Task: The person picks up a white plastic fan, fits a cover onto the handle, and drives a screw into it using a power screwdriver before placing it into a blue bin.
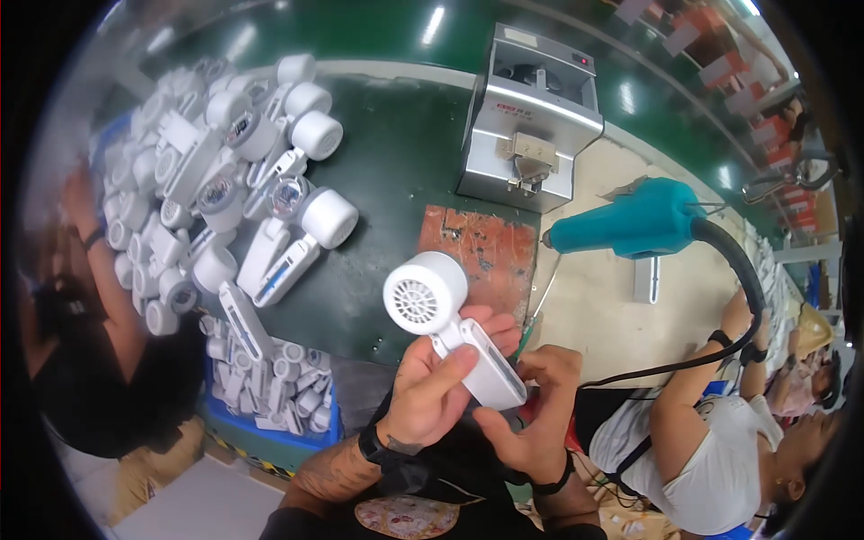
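Note:
My left hand (430, 382) is closed round the handle of a white handheld fan (490, 371), its thumb lying across the handle near the joint. The fan's round head (425, 292) is tilted up, with its grille facing me. My right hand (538, 409) is beside the lower end of the handle, its thumb and bent fingers apart. Whether it touches the handle I cannot tell. Under the fan head lies a worn reddish-brown board (486, 261) on the green bench mat (387, 135).
A heap of white fans (216, 180) covers the bench's left side; below it a blue crate (270, 427) holds more. A grey metal machine (531, 117) stands at the back. To the right hangs a teal corded power tool (621, 220). People sit on both sides.

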Action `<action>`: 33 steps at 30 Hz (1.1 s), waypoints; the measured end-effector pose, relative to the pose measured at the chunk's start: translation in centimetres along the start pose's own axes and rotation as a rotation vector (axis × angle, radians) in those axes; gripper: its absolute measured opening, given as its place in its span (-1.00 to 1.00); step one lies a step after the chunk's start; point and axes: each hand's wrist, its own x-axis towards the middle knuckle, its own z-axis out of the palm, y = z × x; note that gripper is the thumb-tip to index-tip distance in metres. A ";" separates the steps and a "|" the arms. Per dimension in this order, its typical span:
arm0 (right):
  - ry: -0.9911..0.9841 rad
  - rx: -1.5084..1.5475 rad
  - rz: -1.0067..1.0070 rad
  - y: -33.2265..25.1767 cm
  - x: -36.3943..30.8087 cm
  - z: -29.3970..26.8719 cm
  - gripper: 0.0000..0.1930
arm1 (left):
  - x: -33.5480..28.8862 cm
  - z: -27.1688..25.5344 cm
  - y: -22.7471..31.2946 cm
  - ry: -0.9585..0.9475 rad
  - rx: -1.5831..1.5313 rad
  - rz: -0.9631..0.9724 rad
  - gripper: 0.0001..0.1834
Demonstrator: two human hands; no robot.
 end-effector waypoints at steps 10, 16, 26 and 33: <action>-0.201 0.330 0.163 1.2 0.0 1.4 -0.69 | 0.6 -1.8 0.3 -0.061 -0.050 0.070 -0.45; -0.131 0.374 0.051 1.0 0.8 1.5 -0.78 | 0.9 -1.6 0.2 -0.030 -0.105 0.117 -0.42; 0.495 0.300 -0.054 3.1 5.4 -1.2 -0.30 | 1.8 2.5 6.8 -0.001 1.580 0.229 -0.69; 0.308 0.611 -0.043 2.3 12.8 -1.2 -0.39 | 2.2 0.5 7.6 -0.047 1.722 0.568 -0.61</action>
